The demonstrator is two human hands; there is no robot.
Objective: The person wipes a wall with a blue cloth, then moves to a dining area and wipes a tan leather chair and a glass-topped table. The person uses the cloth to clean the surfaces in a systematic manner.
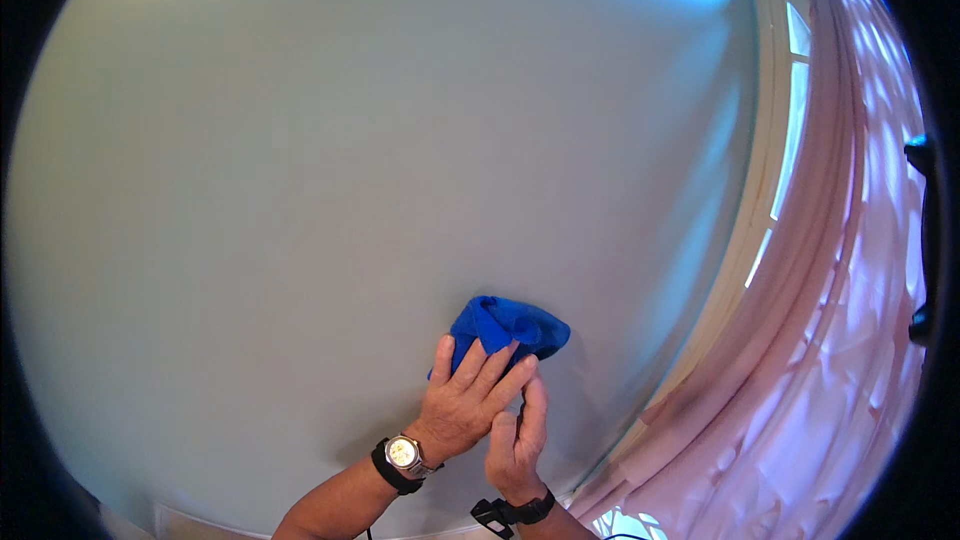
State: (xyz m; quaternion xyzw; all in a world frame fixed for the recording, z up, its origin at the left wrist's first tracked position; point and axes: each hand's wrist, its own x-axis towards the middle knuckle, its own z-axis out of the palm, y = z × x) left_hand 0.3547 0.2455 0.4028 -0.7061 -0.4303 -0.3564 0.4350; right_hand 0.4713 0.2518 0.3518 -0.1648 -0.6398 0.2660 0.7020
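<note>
A bunched blue cloth [517, 319] lies against a pale grey wall [315, 187]. My left hand [459, 409] presses it there with fingers spread, the tips partly tucked under a fold. Below and to the right of it is my right hand [517, 450], its thumb and bent forefinger close beside the left hand. The right fingertips reach the left forefinger near the cloth's lower edge; whether they pinch any cloth is hidden. On the left wrist are a metal watch [403, 453] and a black band, and the right wrist wears a black strap [529, 508] with a small device.
Along the right runs a cream window frame [754, 187], with gathered pink curtains [817, 240] hanging beside it. Bluish light falls on the wall near the frame. A pale baseboard [202, 525] shows at the lower left.
</note>
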